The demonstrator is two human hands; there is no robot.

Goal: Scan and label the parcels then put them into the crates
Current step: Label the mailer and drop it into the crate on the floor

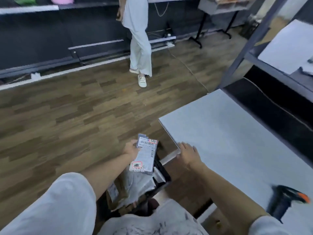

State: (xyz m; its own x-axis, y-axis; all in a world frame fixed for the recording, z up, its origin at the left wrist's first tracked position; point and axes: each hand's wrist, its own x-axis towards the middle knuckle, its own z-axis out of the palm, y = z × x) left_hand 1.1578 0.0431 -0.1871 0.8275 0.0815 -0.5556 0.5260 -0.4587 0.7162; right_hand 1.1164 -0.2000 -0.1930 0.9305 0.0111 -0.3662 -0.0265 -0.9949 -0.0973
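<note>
My left hand (131, 148) grips a flat grey parcel (146, 156) by its left edge. The parcel carries a barcode label and a small red-framed sticker marked 04. It hangs just above a black crate (163, 172) on the floor, which holds several grey and brown parcels (135, 185). My right hand (187, 154) rests on the near left corner of the white table (228, 133), fingers spread, holding nothing. A black and orange barcode scanner (286, 200) lies on the table at the lower right.
Another person (139, 39) in light clothes stands on the wooden floor ahead. Dark shelving runs along the far wall. A metal rack post (243, 53) and a second white surface (288, 46) stand to the right. A cable crosses the floor.
</note>
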